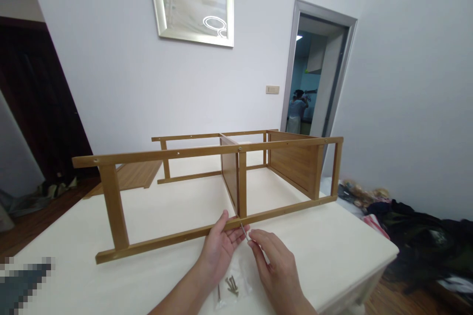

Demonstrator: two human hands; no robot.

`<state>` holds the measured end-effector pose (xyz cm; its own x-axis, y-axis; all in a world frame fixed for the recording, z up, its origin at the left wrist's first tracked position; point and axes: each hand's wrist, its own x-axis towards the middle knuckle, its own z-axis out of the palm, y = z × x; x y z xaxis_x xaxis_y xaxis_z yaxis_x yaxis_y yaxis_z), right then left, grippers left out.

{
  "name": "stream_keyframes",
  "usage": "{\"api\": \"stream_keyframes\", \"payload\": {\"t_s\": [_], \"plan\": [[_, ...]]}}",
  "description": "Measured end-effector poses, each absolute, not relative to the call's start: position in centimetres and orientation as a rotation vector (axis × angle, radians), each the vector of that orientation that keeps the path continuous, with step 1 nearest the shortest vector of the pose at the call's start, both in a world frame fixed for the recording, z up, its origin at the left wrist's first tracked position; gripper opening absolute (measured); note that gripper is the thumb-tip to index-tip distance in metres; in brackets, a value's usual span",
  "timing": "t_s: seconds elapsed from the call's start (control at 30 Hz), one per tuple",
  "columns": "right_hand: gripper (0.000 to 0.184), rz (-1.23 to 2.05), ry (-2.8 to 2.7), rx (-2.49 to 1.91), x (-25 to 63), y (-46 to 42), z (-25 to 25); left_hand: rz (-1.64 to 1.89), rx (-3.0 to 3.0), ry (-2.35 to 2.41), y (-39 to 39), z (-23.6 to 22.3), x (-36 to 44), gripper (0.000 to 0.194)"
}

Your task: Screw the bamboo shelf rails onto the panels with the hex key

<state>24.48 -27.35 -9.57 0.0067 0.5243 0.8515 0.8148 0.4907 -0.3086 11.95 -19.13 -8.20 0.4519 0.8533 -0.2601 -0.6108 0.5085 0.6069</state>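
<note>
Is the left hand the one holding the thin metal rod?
No, the right hand pinches the thin metal rod, while the left hand touches the near lower wooden rail.

- Behind far edge of white table (332,251): pale wall (111,74) with framed picture (194,2) and switch plate (272,89).
- Beyond far right corner: grey-framed doorway (290,59).
- Beyond left edge: dark door (37,93).
- Beyond right edge: wooden floor (391,300), dark cloth heap (414,236).
</note>
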Motion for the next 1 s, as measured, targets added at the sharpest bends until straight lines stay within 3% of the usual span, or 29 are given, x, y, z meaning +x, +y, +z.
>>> {"api": "stream_keyframes", "payload": {"t_s": [0.7,1.0], "plan": [[0.017,-0.73,-1.621,-1.362,24.0,-27.71,-9.46,0.955,0.45,0.59,-19.16,-8.29,11.98,0.024],[0.014,-0.726,-1.624,-1.361,23.97,-27.53,-10.06,0.958,0.447,0.595,-19.16,-8.14,12.03,0.024]]}}
